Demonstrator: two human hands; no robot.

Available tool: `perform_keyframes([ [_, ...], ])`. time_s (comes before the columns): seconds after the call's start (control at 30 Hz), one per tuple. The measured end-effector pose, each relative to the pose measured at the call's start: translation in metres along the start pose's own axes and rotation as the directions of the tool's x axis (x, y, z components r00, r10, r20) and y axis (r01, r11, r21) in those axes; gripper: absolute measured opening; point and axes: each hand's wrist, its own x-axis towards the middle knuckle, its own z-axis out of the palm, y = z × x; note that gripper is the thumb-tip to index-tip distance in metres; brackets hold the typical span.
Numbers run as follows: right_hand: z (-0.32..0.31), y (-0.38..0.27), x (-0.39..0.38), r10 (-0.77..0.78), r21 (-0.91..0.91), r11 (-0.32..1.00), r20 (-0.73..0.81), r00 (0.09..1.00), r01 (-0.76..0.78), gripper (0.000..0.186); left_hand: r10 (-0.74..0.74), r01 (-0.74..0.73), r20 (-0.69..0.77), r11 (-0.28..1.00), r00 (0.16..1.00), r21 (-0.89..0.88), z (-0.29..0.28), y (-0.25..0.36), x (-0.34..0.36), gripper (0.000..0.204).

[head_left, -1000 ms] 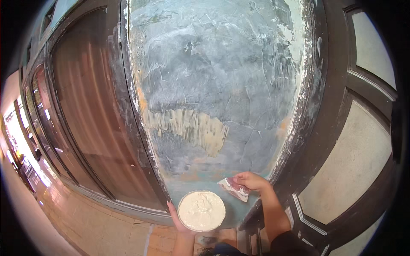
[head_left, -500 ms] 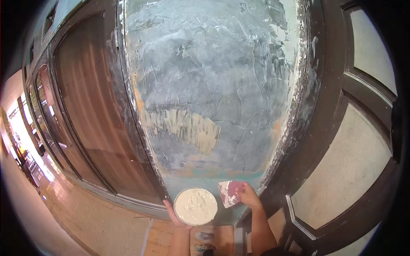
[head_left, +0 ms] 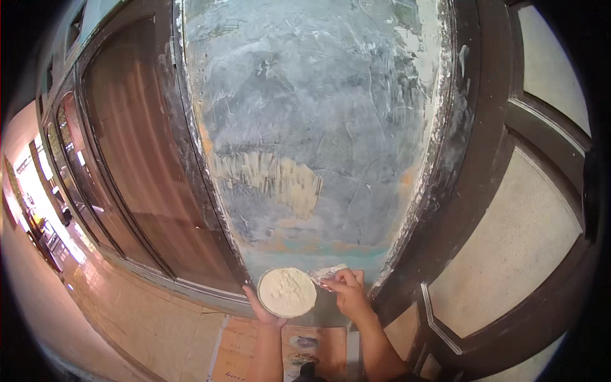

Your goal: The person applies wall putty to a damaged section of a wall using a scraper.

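Note:
My left hand (head_left: 259,309) is wrapped round the left side and underside of a round tub (head_left: 315,299) and holds it up, opening toward me. Thick cream-white paste (head_left: 285,290) with a lumpy surface fills it. In my right hand (head_left: 350,296) I grip a flat putty spreader (head_left: 326,274) between thumb and fingers. White paste smears its face, and its edge is at the tub's right rim; whether it touches cannot be told. Beyond both hands stands a grey-blue wall panel (head_left: 286,108), bearing a ridged cream patch (head_left: 296,188) at its lower left.
Brown-framed glazing (head_left: 137,146) runs along the left, above a tiled floor (head_left: 153,325). A dark door (head_left: 484,229) with pale panels (head_left: 515,254) stands close on the right. Cardboard sheets (head_left: 237,344) lie on the floor below my hands.
My right hand has moved left toward the tub and turned, so the spreader now shows tilted and narrower at the rim. The tub sits slightly higher and further left in view.

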Motion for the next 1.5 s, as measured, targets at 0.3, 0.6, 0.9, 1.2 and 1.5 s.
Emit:
perform_keyframes([
  [0.3, 0.003, 0.001, -0.012, 0.017, -0.123, 0.992, 0.099, 0.995, -0.005, 0.051, 0.024, -0.025, 0.015, 0.997, 1.0, 0.072, -0.019, -0.017, -0.001, 0.102],
  [0.6, 0.002, -0.002, -0.022, 0.026, -0.105, 0.994, 0.135, 0.99, -0.011, 0.048, -0.049, 0.045, 0.07, 0.998, 0.996, 0.052, -0.023, -0.026, -0.01, 0.103],
  [0.9, -0.002, -0.022, -0.018, 0.0, -0.193, 0.981, 0.134, 0.991, 0.026, 0.048, -0.025, 0.025, 0.052, 1.0, 0.998, -0.008, -0.019, -0.029, -0.02, 0.101],
  [1.2, 0.004, -0.042, -0.007, -0.008, -0.211, 0.977, 0.136, 0.991, 0.037, 0.046, -0.016, 0.019, 0.082, 0.999, 0.997, -0.036, -0.024, -0.022, -0.015, 0.101],
  [1.5, 0.03, -0.034, 0.01, -0.006, -0.157, 0.987, 0.105, 0.994, 0.022, 0.041, -0.014, 0.016, 0.086, 1.0, 0.996, -0.026, -0.025, 0.0, 0.005, 0.103],
])
